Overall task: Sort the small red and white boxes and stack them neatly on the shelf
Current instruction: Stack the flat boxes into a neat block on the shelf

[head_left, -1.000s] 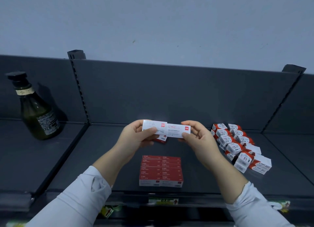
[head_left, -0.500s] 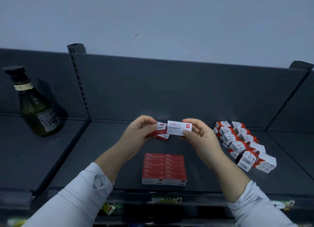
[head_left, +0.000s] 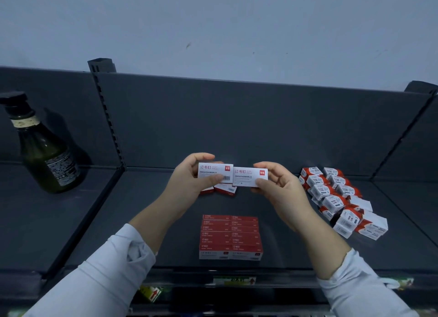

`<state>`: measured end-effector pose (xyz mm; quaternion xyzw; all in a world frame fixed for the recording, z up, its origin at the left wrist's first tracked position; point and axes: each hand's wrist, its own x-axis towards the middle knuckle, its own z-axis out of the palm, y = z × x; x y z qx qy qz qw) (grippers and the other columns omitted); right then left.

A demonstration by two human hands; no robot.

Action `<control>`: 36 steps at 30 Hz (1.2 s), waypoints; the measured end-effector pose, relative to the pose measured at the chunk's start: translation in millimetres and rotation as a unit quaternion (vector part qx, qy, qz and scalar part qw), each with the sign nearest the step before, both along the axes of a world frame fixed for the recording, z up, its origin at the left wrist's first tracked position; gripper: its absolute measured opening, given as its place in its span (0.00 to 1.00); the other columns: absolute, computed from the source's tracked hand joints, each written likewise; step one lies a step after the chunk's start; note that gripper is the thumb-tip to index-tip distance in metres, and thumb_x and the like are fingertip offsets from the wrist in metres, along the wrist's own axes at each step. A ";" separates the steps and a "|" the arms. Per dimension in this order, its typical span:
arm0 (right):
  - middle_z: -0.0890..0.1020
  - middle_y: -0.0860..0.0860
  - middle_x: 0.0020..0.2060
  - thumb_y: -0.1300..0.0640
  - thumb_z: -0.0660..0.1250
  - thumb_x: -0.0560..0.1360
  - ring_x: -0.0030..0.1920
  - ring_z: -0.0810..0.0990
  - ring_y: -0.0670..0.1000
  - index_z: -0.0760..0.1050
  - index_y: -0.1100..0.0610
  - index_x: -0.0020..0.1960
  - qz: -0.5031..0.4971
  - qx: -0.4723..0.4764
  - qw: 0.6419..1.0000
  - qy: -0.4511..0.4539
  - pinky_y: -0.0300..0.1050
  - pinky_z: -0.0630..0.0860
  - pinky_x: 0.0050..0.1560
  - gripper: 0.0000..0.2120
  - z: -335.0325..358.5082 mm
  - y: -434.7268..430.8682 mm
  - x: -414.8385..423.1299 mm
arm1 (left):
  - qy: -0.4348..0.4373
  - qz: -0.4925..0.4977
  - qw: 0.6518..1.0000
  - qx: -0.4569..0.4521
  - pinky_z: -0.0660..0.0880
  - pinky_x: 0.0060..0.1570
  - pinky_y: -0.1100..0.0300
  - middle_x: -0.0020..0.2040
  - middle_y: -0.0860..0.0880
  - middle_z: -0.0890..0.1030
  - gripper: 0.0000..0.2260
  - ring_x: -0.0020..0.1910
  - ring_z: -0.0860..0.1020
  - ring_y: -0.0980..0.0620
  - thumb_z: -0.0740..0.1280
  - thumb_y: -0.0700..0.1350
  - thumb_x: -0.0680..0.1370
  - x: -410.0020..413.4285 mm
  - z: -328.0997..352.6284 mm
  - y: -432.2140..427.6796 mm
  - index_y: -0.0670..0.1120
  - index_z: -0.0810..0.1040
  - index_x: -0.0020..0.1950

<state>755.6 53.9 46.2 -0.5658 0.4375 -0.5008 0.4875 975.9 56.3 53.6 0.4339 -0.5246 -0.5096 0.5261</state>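
Here we hold two flat boxes end to end above the middle of the shelf (head_left: 142,222). Our left grip (head_left: 187,186) pinches the left box (head_left: 213,172) between thumb and fingers, and our right grip (head_left: 279,193) pinches the right box (head_left: 248,177) the same way. Both boxes have the long axis running left to right, the white printed face towards us and the red logo at the right end; their inner ends meet. Just under the left box two more boxes (head_left: 225,189) show, and we cannot tell whether they lie on the shelf or sit in our hand. Near the front edge a stack of red boxes (head_left: 231,237) stands in two columns, long axes also left to right. Towards the right edge a loose heap of small cartons (head_left: 339,198), red and white, runs from back to front. A dark green bottle (head_left: 47,155) stands in the bay to the left, before the dark back panel (head_left: 237,127), with a pale wall (head_left: 213,20) above.
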 end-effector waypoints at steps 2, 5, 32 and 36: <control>0.85 0.55 0.51 0.69 0.63 0.78 0.53 0.84 0.53 0.76 0.58 0.58 0.000 0.001 1.000 -0.003 0.48 0.80 0.56 0.11 -1.5 -1.1 0.6 | 0.001 0.000 1.000 0.002 0.80 0.51 0.58 0.53 0.50 0.85 0.18 0.52 0.83 0.50 0.72 0.35 0.73 0.4 -1.7 -1.4 0.46 0.74 0.60; 0.85 0.54 0.51 0.66 0.65 0.78 0.52 0.84 0.53 0.76 0.57 0.58 -0.008 0.006 1.000 0.010 0.46 0.80 0.55 0.10 -5.0 -3.3 1.7 | -0.021 0.005 1.000 0.005 0.79 0.46 0.64 0.51 0.49 0.85 0.18 0.50 0.84 0.51 0.74 0.36 0.72 0.2 -4.5 -3.3 0.48 0.76 0.59; 0.78 0.46 0.54 0.62 0.69 0.76 0.54 0.79 0.45 0.77 0.47 0.57 0.005 0.032 0.967 0.253 0.38 0.77 0.52 0.13 -65.7 -36.9 3.0 | -0.169 -0.025 0.981 0.094 0.76 0.42 0.70 0.48 0.53 0.83 0.10 0.47 0.82 0.56 0.75 0.37 0.71 -12.1 -67.8 -40.4 0.49 0.81 0.48; 0.77 0.46 0.54 0.60 0.70 0.76 0.53 0.77 0.45 0.78 0.44 0.51 0.011 0.044 0.951 0.306 0.38 0.75 0.52 0.11 -84.8 -43.4 2.3 | -0.188 -0.071 0.969 0.144 0.76 0.37 0.69 0.49 0.51 0.83 0.09 0.44 0.82 0.56 0.73 0.42 0.75 -9.3 -81.9 -43.0 0.51 0.81 0.53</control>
